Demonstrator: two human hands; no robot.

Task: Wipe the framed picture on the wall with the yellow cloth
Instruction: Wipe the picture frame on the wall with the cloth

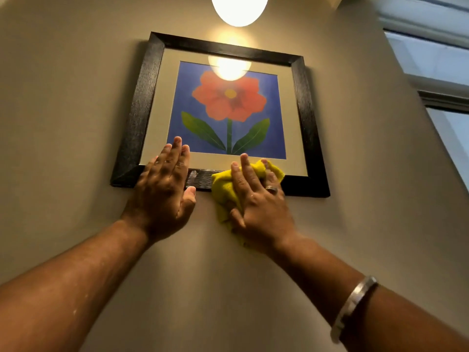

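Observation:
A framed picture (142, 102) hangs on the beige wall above me: black wooden frame, cream mat, a red flower on blue. My left hand (165, 189) lies flat with fingers spread over the frame's bottom left part, fingertips on the glass. My right hand (256, 199) presses a crumpled yellow cloth (223, 191) against the frame's bottom rail, right of centre. The cloth bulges out above and below the hand. Part of the bottom rail is hidden by both hands.
A lit round lamp (239, 8) hangs right above the frame and glares in the glass. A window with white trim (431, 69) sits at the upper right. Bare wall (76, 123) surrounds the frame.

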